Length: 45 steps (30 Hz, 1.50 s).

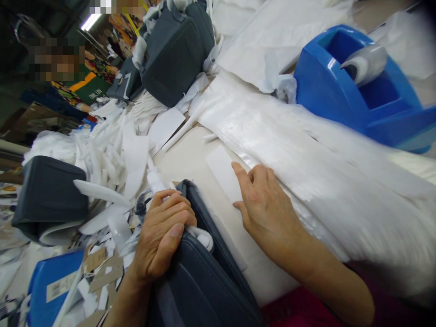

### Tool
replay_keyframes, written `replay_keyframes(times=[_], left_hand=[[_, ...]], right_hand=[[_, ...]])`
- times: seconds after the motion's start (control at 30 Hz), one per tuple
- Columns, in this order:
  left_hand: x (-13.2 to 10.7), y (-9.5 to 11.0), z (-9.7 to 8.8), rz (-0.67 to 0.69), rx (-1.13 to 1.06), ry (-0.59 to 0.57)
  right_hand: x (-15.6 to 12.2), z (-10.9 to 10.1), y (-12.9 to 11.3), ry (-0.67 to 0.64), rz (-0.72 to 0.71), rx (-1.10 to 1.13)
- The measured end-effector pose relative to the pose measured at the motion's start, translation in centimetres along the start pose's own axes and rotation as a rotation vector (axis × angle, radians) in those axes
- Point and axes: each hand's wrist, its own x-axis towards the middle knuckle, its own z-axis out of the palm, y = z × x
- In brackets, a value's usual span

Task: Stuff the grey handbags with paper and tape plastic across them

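Observation:
A dark blue bag (204,277) lies in front of me, its top gaping along one side. My left hand (166,227) is closed over the bag's upper edge, beside a white wrapped piece (203,237) that pokes out there. My right hand (262,195) is over the table, thumb and forefinger apart, holding nothing. Its fingertips are by a flat white strip (223,170); whether they touch it I cannot tell. Part of the left fingers is hidden behind the bag's edge.
A blue tape dispenser (337,100) stands at right beside stacked white plastic sheets (289,136). White foam strips (105,159) heap up at left, near another dark bag (51,190) and cardboard tags (107,272). More bags (177,59) stand farther back, with people beyond.

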Motion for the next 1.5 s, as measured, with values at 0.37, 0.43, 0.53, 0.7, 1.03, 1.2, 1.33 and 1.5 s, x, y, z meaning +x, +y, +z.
replay_keyframes(times=[0.37, 0.43, 0.53, 0.7, 1.03, 1.2, 1.33, 1.5], left_hand=[[-0.2, 0.1, 0.0, -0.015, -0.052, 0.086], [-0.2, 0.1, 0.0, -0.006, -0.059, 0.082], [-0.2, 0.1, -0.2, -0.006, -0.052, 0.067], [-0.4, 0.2, -0.3, 0.006, -0.042, 0.06], [-0.3, 0.1, -0.1, 0.013, 0.009, -0.01], [-0.1, 0.0, 0.4, 0.011, -0.019, -0.071], [-0.2, -0.1, 0.3, 0.036, -0.025, -0.086], [-0.4, 0.1, -0.1, 0.081, -0.019, -0.112]], right_hand=[[-1.2, -2.0, 0.7, -0.252, -0.075, 0.742], [-1.8, -2.1, 0.5, -0.371, -0.046, 0.847], [-2.5, -1.7, 0.0, -0.53, 0.016, 0.955], [-2.3, -0.7, -1.0, -0.576, 0.055, 1.046], [-1.4, 0.7, -2.9, -0.548, -0.129, 1.158], [-5.4, -2.3, 1.5, -0.383, -0.214, 0.77], [-8.9, -2.9, 3.6, -0.252, -0.392, 0.542], [-8.5, -2.1, 2.3, -0.229, -0.446, 0.642]])
